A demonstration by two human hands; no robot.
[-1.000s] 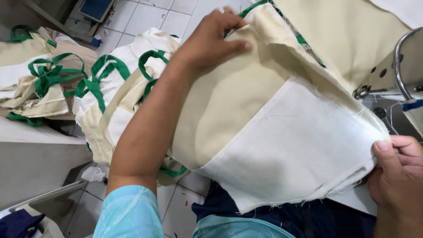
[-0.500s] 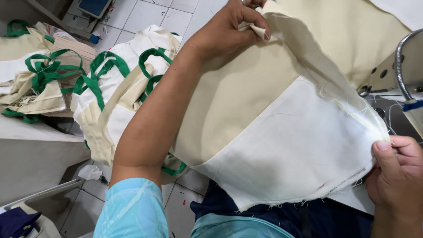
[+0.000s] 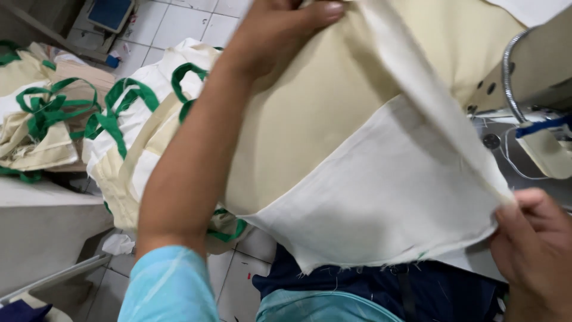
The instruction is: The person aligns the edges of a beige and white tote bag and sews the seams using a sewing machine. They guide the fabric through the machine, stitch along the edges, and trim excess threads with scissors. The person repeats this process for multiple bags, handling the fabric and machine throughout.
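Below, a tiled floor (image 3: pixel 179 24) holds green-handled bags (image 3: pixel 119 119); both hands, left (image 3: pixel 274 36) and right (image 3: pixel 530 250), pinch a cream-and-white cloth (image 3: pixel 369 179) taut.

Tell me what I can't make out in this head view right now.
- Left hand: fingertips cut off by the top edge, so its grip on the cloth panel is only partly shown.
- Right hand: cut off by the right and bottom edges.
- Sewing machine: needle area hidden behind the cloth.
- Green-handled bags: lower ones hidden by the forearm.
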